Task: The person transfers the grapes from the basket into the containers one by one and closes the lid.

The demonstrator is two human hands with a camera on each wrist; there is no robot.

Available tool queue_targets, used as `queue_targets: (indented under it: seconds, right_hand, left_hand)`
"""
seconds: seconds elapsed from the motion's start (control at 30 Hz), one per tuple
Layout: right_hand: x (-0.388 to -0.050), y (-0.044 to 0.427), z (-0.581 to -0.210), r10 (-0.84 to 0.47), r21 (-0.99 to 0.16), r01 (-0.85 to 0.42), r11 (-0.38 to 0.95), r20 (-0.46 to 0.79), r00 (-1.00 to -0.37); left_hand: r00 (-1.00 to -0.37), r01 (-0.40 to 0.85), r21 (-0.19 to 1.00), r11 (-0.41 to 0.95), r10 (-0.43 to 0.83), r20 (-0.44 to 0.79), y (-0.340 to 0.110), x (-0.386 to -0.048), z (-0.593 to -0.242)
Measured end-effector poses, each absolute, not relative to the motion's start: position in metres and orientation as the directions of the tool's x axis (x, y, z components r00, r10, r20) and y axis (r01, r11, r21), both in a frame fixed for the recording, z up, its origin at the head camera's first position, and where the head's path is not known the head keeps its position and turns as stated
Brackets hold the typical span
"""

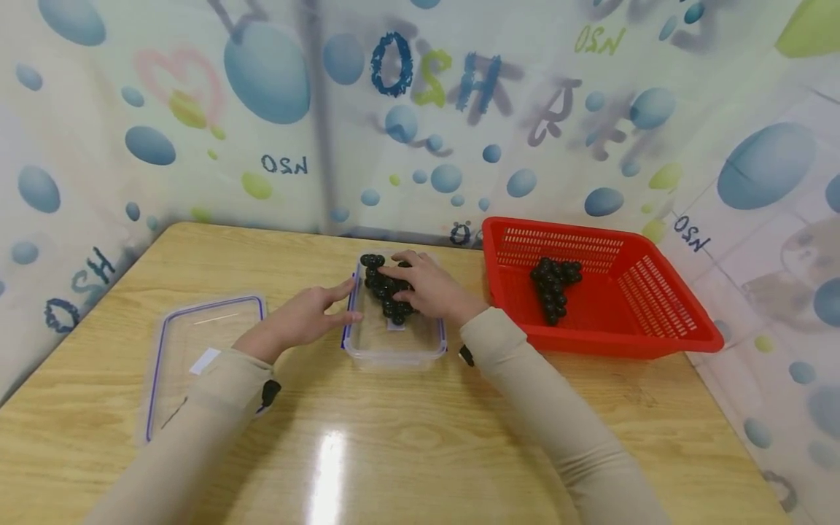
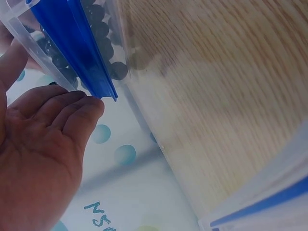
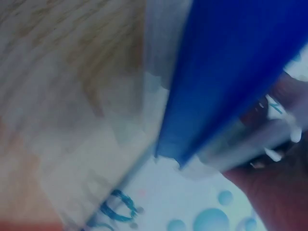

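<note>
A clear lidless plastic food container [image 1: 397,356] with blue side latches stands on the table. Dark grapes [image 1: 383,288] in bunches lie inside it, with a few at the far left rim. My right hand [image 1: 433,284] reaches over the right wall and holds grapes between thumb and fingers; the right wrist view is blurred. My left hand [image 1: 305,317] rests against the left wall, thumb at the rim. In the left wrist view, the fairly straight fingers [image 2: 67,113] touch the outside by the blue latch [image 2: 77,43].
Right of the container, a red plastic basket [image 1: 630,343] holds another bunch of dark grapes [image 1: 553,288]. A clear lid with a blue seal [image 1: 164,328] lies on the table at the left, partly under my left forearm. A patterned curtain [image 1: 420,160] hangs behind the table.
</note>
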State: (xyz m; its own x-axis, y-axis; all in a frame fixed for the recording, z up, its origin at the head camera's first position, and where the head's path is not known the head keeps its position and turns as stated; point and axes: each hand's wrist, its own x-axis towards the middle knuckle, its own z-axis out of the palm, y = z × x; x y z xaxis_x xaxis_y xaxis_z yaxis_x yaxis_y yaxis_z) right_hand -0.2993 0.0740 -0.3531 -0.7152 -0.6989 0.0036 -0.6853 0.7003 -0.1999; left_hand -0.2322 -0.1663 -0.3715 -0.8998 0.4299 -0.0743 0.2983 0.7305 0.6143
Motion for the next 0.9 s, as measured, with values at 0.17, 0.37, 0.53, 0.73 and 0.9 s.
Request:
queue_targets:
  seconds: [0.17, 0.37, 0.53, 0.73, 0.9]
  right_hand:
    - [-0.289, 0.092, -0.323, -0.697, -0.23, -0.708, 0.668, 0.14, -0.703]
    - [-0.273, 0.141, -0.26, -0.564, -0.239, -0.604, 0.76, 0.219, -0.796]
    - [-0.29, 0.19, -0.225, -0.417, -0.277, -0.431, 0.859, 0.111, -0.902]
    - [-0.328, 0.234, -0.222, -0.322, -0.261, -0.301, 0.917, -0.04, -0.946]
    - [-0.35, 0.256, -0.245, -0.271, -0.207, -0.229, 0.951, -0.205, -0.941]
  left_hand:
    - [-0.903, 0.278, 0.625, 0.729, 0.42, -0.088, -0.166, -0.232, -0.373]
    - [-0.904, 0.252, 0.627, 0.738, 0.411, -0.121, -0.166, -0.233, -0.372]
    - [-0.902, 0.26, 0.62, 0.74, 0.416, -0.117, -0.166, -0.234, -0.371]
    - [-0.905, 0.265, 0.613, 0.744, 0.412, -0.109, -0.167, -0.232, -0.37]
    - [-0.906, 0.278, 0.621, 0.733, 0.415, -0.085, -0.166, -0.233, -0.371]
